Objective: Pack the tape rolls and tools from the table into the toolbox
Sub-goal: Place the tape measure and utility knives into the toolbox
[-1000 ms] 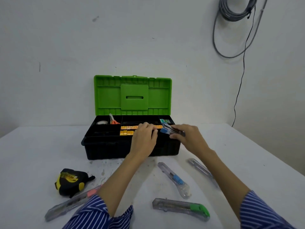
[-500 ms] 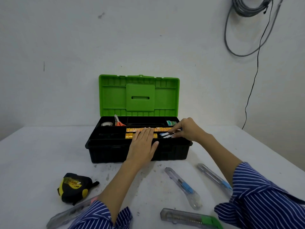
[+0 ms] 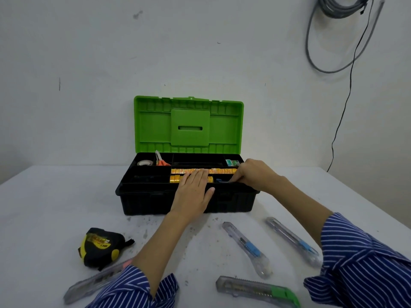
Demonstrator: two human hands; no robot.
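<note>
Presently the left hand (image 3: 193, 192) lies flat, fingers straight, steadying the toolbox (image 3: 186, 201) on the table (image 3: 44, 207); the right hand (image 3: 253, 174) curls its grip round a blue-ended tool (image 3: 220, 180), seating it in a front compartment.

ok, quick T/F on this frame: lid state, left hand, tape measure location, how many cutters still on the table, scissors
1. The toolbox lid is open and stands upright. True.
2. The left hand grips a utility knife. False: it lies flat, fingers straight, on the yellow tape rolls in the tray.
3. The tape measure is packed in the toolbox. False: it sits on the table, left of the left forearm.
4. Four utility knives lie on the table. True: two with blue sliders, one green-ended, one pink-tipped partly under the left sleeve.
5. Orange-handled scissors lie in a rear tray compartment. True.
</note>
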